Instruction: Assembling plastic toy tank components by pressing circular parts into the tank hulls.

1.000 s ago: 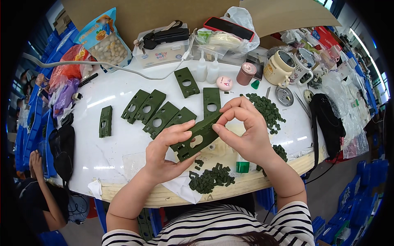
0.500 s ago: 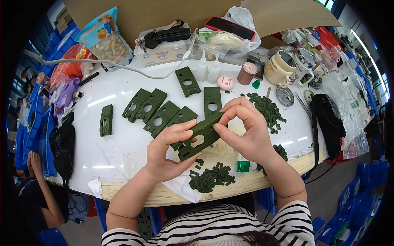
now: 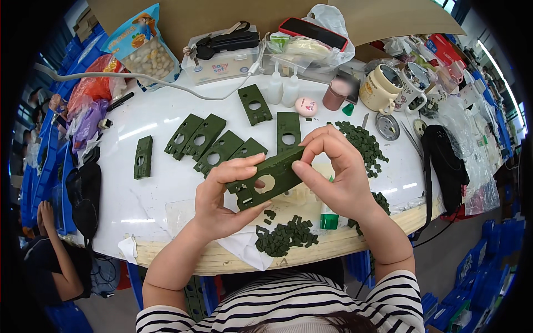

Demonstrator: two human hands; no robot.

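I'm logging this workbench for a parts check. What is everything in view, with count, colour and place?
held green plate: 1, dark green, over the table's near edge, between both hands
loose green plates: 7, dark green, flat on the white table, left and middle
small green pieces: several piles, dark green, near edge and right of centre
squeeze bottles: 2, whitish, far middle
mugs: 2, cream, far right
snack bag: 1, blue, far left
phone: 1, red-edged, far side
black bag: 1, right edge
another person: 1, lower left
left hand: grips the held green plate from below
right hand: pinches its right end
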